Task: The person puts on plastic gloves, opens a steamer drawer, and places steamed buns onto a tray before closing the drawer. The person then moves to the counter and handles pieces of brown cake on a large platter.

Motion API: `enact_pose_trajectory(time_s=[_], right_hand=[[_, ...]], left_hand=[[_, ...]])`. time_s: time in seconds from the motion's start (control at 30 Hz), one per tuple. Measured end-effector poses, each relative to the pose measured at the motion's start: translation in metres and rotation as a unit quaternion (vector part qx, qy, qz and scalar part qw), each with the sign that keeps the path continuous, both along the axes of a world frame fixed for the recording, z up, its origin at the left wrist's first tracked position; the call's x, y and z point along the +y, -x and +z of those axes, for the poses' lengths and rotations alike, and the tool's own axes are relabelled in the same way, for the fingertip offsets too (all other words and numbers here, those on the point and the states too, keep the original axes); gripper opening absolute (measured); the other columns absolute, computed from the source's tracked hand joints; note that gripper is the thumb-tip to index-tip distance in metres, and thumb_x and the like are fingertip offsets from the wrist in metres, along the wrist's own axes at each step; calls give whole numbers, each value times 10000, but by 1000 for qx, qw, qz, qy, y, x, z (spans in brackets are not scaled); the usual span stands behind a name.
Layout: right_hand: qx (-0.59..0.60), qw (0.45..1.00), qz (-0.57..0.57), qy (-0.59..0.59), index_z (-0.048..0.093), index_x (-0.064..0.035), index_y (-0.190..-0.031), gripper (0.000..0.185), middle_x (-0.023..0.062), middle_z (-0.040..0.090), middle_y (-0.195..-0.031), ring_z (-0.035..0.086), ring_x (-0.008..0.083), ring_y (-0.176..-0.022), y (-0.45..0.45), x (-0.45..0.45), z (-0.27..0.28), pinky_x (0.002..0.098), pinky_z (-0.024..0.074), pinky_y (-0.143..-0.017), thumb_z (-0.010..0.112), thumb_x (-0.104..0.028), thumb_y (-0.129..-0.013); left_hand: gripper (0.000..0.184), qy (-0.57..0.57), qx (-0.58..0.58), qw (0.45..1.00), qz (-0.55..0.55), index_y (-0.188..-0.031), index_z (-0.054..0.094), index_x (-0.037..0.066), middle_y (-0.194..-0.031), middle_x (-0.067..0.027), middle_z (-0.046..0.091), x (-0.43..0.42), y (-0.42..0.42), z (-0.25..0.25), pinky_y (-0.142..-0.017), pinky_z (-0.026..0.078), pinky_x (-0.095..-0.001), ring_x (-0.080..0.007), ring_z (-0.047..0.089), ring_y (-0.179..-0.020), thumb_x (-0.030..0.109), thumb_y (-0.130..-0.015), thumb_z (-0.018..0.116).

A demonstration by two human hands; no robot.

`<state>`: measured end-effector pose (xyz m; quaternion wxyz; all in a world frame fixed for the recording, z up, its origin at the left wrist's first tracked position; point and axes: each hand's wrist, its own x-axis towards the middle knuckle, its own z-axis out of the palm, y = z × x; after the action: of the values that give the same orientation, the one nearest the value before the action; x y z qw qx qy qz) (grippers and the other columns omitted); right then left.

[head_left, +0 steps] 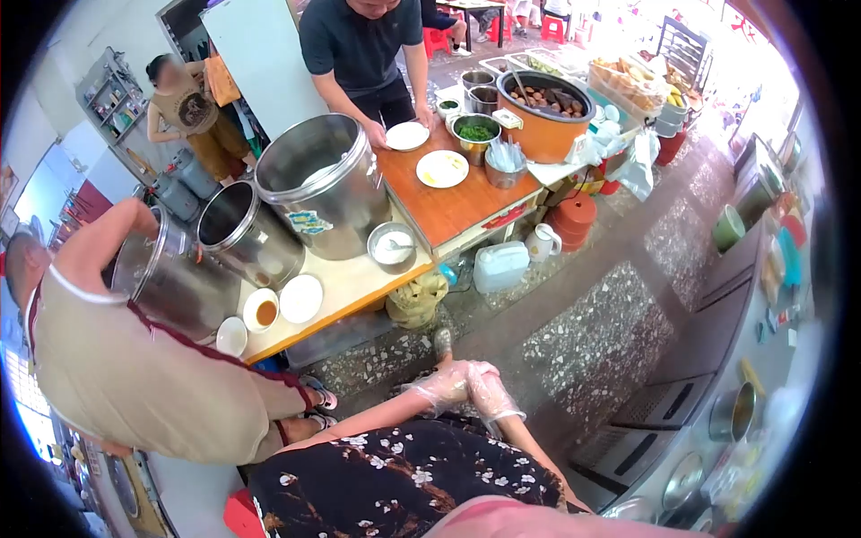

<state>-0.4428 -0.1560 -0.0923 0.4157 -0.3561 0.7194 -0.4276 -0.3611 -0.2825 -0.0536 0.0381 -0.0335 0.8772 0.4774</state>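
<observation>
Both my hands wear clear plastic gloves and meet low in front of my body, above the floor. My left hand reaches in from the left and touches my right hand, which comes up from the lower right. Their fingers overlap under the crinkled plastic, so how far they are bent cannot be made out. No object shows between them. Nearest beyond them are a tied bag under the table edge and a metal bowl with white contents and a spoon.
Large steel pots line the pale table. A person across the orange table touches a white plate; a person in beige leans over a pot at left. Another person stands behind. A steel counter runs along the right.
</observation>
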Motion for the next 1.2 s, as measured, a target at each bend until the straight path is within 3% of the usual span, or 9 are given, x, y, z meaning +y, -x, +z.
enact_pose_trajectory(time_s=[0.17, 0.2, 0.33, 0.37, 0.43, 0.57, 0.73, 0.93, 1.2], right_hand=[[59, 997, 47, 19, 549, 32, -1167, 669, 264, 600, -1108, 558, 372, -1113, 56, -85, 11, 420, 404, -981, 270, -549, -990], [21, 999, 31, 3, 449, -2, -1242, 385, 305, 599, -954, 606, 440, -925, 72, -111, 17, 477, 489, -838, 385, -290, -996], [-147, 988, -29, -34, 553, -72, -974, 328, 152, 664, -858, 651, 300, -793, 141, -198, -5, 419, 521, -718, 461, -387, -971], [-333, 932, -141, -32, 630, -83, -842, 577, 95, 688, -897, 646, 224, -821, 142, -223, 31, 361, 504, -767, 329, -552, -994], [-428, 893, -139, 34, 676, -62, -883, 684, 97, 697, -897, 642, 217, -819, 173, -258, 17, 366, 495, -808, 274, -606, -989], [-451, 865, -219, 18, 609, 16, -1084, 626, 159, 681, -990, 643, 257, -857, 228, -327, -19, 370, 507, -783, 339, -542, -999], [-432, 859, -271, 35, 402, 13, -1333, 426, 216, 590, -1184, 649, 289, -910, 303, -392, -89, 396, 559, -777, 518, -181, -971], [-344, 864, -367, -14, 346, 5, -1386, 500, 175, 601, -1185, 647, 292, -1000, 346, -454, -111, 364, 588, -779, 534, -34, -924], [-322, 905, -272, -61, 556, 6, -1216, 313, 110, 637, -1131, 676, 203, -915, 363, -492, -111, 303, 607, -704, 481, 33, -914]], left_hand=[[372, -49, -7, 998, 31, -1106, 645, 133, -1017, -131, 700, -89, 54, -17, -817, 525, -379, -295, 676, -923, 184, -744, 710], [371, -59, -44, 997, 33, -1105, 644, 129, -1021, -137, 698, -113, 67, -9, -822, 530, -378, -290, 677, -916, 165, -743, 719], [373, -9, 58, 990, 130, -1179, 608, 105, -1018, -150, 687, -192, 103, 3, -797, 530, -365, -280, 677, -917, 228, -831, 660], [362, -16, 81, 980, 182, -1181, 604, 105, -994, -148, 684, -204, 108, 10, -789, 528, -368, -292, 673, -900, 232, -846, 654], [340, 8, 86, 958, 273, -1176, 604, 94, -956, -147, 678, -228, 115, 15, -776, 524, -379, -315, 663, -869, 235, -870, 643], [338, 53, 16, 951, 305, -1170, 607, 49, -951, -152, 673, -270, 99, 7, -770, 510, -392, -316, 646, -877, 206, -873, 641], [321, 58, -35, 939, 337, -1159, 615, 62, -955, -141, 680, -287, 63, -12, -796, 513, -408, -302, 657, -891, 228, -884, 617], [299, 45, -65, 886, 456, -1153, 616, 77, -951, -134, 681, -279, 64, -19, -768, 523, -406, -311, 663, -870, 181, -873, 636], [301, 8, -112, 863, 493, -1173, 596, 79, -954, -121, 677, -282, 150, -2, -781, 510, -416, -317, 651, -895, 218, -906, 595]])
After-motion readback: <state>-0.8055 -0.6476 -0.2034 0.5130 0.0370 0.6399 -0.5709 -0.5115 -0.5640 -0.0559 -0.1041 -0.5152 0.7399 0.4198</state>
